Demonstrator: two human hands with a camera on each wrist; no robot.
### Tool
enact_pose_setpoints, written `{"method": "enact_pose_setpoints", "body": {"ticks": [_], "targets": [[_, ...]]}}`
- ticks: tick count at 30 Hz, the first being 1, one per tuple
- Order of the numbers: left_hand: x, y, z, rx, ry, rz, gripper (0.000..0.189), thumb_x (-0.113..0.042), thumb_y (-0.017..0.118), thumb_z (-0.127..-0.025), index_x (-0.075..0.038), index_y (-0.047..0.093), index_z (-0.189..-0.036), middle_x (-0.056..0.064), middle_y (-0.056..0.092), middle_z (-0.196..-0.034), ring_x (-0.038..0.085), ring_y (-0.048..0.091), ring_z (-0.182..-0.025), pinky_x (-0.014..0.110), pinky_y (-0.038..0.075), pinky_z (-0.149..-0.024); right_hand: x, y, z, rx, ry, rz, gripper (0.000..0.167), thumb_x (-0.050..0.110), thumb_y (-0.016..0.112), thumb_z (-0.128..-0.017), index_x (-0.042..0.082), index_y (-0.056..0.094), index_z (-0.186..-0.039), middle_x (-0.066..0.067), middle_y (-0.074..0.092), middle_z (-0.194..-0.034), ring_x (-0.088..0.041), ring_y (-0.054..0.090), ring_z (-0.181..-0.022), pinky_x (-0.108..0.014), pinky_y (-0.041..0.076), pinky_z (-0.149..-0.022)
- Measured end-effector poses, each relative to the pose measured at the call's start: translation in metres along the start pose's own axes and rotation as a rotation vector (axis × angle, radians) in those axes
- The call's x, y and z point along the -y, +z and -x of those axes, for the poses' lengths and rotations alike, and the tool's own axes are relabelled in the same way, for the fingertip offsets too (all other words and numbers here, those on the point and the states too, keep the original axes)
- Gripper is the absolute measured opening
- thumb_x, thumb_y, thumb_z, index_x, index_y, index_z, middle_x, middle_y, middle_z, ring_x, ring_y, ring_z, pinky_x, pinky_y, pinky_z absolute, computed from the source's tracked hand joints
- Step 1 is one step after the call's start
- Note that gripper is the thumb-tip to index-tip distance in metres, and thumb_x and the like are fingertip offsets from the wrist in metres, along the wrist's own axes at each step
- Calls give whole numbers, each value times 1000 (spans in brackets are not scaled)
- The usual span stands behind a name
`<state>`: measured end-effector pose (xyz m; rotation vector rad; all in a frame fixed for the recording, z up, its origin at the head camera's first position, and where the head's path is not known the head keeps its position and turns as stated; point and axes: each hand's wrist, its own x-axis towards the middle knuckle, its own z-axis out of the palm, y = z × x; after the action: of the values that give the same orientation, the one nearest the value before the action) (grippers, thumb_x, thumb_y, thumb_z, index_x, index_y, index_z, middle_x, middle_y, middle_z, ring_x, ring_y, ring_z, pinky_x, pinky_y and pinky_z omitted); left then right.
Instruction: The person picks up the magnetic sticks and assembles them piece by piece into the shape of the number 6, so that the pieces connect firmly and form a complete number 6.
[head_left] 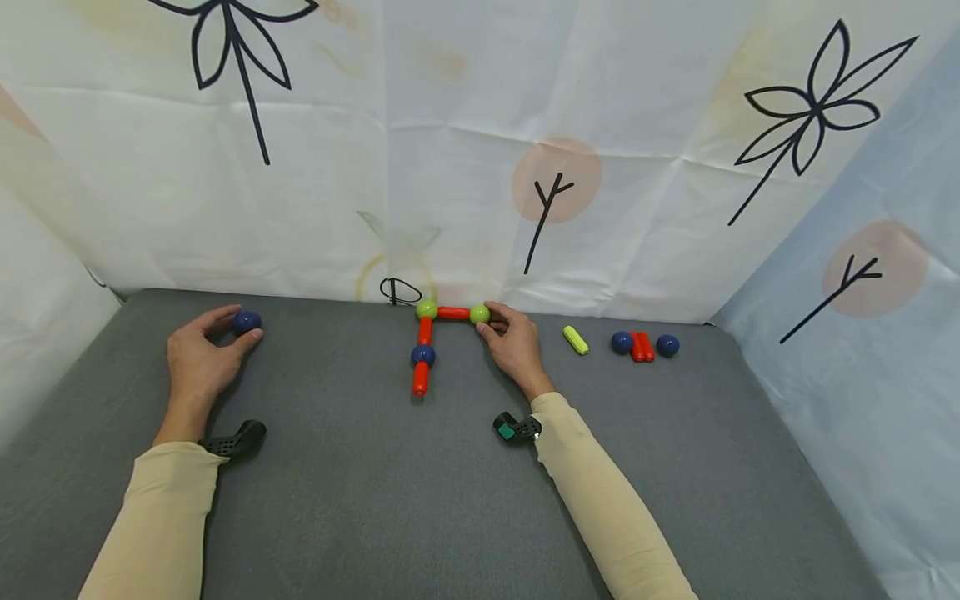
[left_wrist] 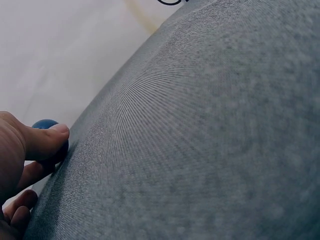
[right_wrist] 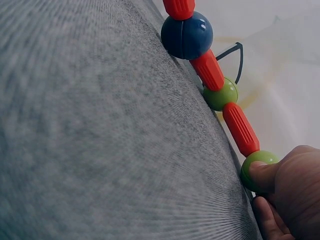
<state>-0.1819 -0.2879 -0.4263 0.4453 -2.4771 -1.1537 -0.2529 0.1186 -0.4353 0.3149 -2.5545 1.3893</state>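
Note:
At the left of the grey table my left hand (head_left: 206,354) pinches a blue ball (head_left: 246,322) between thumb and fingers; the left wrist view shows the thumb across that ball (left_wrist: 46,124). Near the back middle, my right hand (head_left: 516,343) pinches a green ball (head_left: 480,314) at the right end of a joined chain. From this ball a red rod (head_left: 453,313) runs left to another green ball (head_left: 427,310). There the chain turns toward me through a red rod (head_left: 425,331), a blue ball (head_left: 423,355) and a last red rod (head_left: 421,379).
Right of my right hand lies a yellow-green rod (head_left: 576,340). Beyond it, two red rods (head_left: 642,347) lie side by side between a blue ball (head_left: 622,342) and another blue ball (head_left: 667,346). A printed white cloth (head_left: 450,208) hangs along the table's back edge.

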Motion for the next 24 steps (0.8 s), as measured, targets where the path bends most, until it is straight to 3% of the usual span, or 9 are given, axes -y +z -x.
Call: {"method": "enact_pose_setpoints", "body": {"ticks": [8,17,21,24], "targets": [[0,-1,-1,24,4,-6,50,-19,71,-97,-1,58,-142,29,57,-138,46,45,-135,58,23,-115,0,0,0,0,-13,-10,41,6,74,-93,-1,65,-133,-20,68,-124,-29,70,-107,-39,55,-90],[-15,-1,1,154,42,46,52,-24,68,-99,-1,55,-144,33,56,-136,48,50,-129,64,36,-104,-2,1,-1,-6,-16,-20,40,5,74,-93,-1,65,-132,-20,68,-123,-30,70,-107,-40,55,-90],[-25,2,2,219,60,56,52,-28,69,-99,-3,57,-144,32,57,-135,48,52,-128,57,44,-95,-2,1,-1,-5,-13,-20,40,5,74,-93,-1,65,-132,-21,68,-123,-30,70,-107,-40,55,-90],[-31,4,3,268,77,66,54,-33,70,-98,-5,58,-143,29,59,-134,46,54,-126,38,48,-84,-2,1,-1,-2,-8,-19,41,5,74,-94,-1,65,-133,-20,68,-124,-30,70,-107,-39,55,-90]]}}
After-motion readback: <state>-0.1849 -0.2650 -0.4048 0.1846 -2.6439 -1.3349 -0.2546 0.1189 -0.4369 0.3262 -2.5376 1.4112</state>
